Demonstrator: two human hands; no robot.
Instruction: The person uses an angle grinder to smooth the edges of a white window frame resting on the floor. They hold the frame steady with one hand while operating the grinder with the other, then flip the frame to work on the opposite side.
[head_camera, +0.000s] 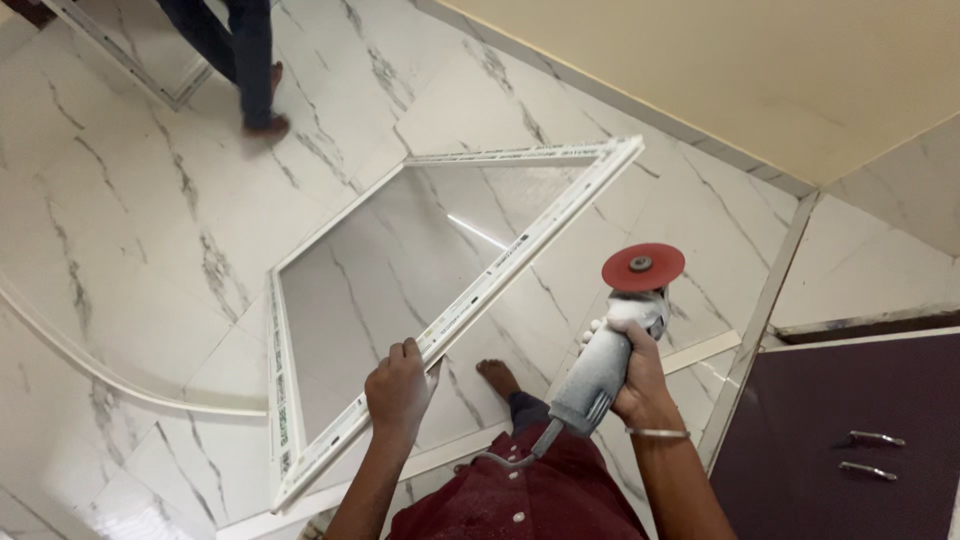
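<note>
Overhead: one white frame (450, 300) (left hand (398, 388)), one grinder (610, 350) (right hand (640, 385)).

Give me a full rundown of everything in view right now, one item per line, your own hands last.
window frame: 1, white, tilted up off the floor, centre
angle grinder: 1, grey body with red disc on top, right of centre
grinder cable: 1, grey, hanging from the tool's rear end
floor: white marble-look tiles with grey veins
loose white strip: 1, curved, lying on the floor at left
wall: cream, top right
cabinet doors: dark purple with 2 metal handles, bottom right
second frame: 1, white, top left corner
other person's legs: dark trousers, bare feet, top left
own foot: 1, bare, under the frame
bangle: 1, metal, right wrist
left hand: gripping the window frame's lower edge
right hand: gripping the angle grinder's body
</note>
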